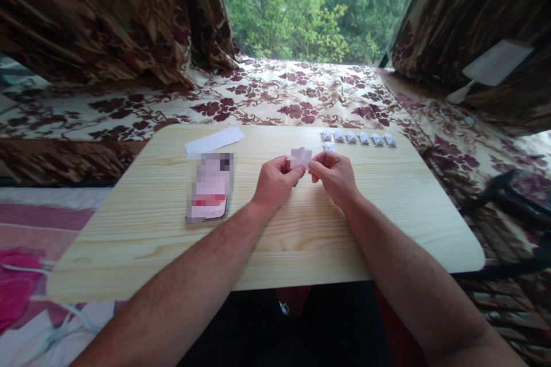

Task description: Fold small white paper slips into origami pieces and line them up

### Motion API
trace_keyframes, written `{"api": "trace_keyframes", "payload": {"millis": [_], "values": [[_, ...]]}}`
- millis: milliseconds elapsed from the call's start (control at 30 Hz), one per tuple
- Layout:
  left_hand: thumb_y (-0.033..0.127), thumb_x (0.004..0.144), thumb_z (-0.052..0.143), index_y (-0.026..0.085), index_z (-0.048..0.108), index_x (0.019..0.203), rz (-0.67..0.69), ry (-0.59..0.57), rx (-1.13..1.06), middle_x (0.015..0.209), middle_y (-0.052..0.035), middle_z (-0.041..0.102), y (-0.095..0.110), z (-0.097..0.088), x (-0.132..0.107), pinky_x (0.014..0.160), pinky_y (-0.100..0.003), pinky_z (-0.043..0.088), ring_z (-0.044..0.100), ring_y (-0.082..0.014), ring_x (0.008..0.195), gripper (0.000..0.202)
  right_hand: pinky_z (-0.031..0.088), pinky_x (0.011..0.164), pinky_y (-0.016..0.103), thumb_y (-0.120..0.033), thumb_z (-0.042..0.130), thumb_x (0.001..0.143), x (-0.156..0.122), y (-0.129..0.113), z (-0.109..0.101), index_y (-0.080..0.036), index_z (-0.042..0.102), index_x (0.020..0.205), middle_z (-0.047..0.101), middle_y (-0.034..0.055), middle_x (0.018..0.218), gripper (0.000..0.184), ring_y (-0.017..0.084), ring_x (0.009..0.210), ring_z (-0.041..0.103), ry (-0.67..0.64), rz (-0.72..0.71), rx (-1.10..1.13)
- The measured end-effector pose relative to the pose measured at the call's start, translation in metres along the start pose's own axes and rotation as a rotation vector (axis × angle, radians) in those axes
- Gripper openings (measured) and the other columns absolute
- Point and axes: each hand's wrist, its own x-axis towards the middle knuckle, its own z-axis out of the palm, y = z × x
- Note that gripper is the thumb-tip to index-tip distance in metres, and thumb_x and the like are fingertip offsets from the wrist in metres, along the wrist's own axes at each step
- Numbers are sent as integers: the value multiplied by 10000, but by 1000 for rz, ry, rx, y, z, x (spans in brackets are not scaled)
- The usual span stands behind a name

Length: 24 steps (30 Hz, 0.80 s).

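Between both hands, above the middle of the wooden table (301, 241), is a small piece of folded white paper (300, 156) with visible creases and raised flaps. My left hand (278, 179) pinches its lower left side between thumb and fingers. The fingertips of my right hand (332, 175) close on its right edge. Just behind my right hand sits one small folded paper piece (329, 147), partly hidden. Beyond it, a row of several similar folded paper pieces (364, 138) lines the far right of the table.
White paper strips (214, 140) lie at the table's far left. A phone (210, 186), partly pixelated, rests left of my left hand. Behind the table stretches a floral-covered ledge (297, 92) below a window. A black frame (499, 195) stands at right.
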Motion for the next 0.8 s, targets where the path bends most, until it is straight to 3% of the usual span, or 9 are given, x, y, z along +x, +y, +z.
{"api": "trace_keyframes", "payload": {"millis": [167,600,800], "values": [[308,791,698,156,592,621,-13,-23,15,533,36,533,4,1,-1,501,-241,309,434,-86,509,252,353,486,233,-258,701,736,-2,-2,0,-180,590,651,583,-41,512,160,87,469,490,-64,0,-4],[273,775,687,163,589,625,-44,-69,-34,527,37,526,3,-1,-1,501,-245,311,433,-88,498,210,376,496,243,-235,691,728,0,0,-3,-196,559,612,580,-39,527,180,92,470,484,-7,-28,29],[223,740,669,166,578,593,-68,-82,-24,522,36,529,3,0,-2,504,-248,309,425,-88,499,182,361,488,245,-269,690,753,0,0,-4,-190,583,615,573,-34,515,192,95,467,477,-42,-8,-17]]}}
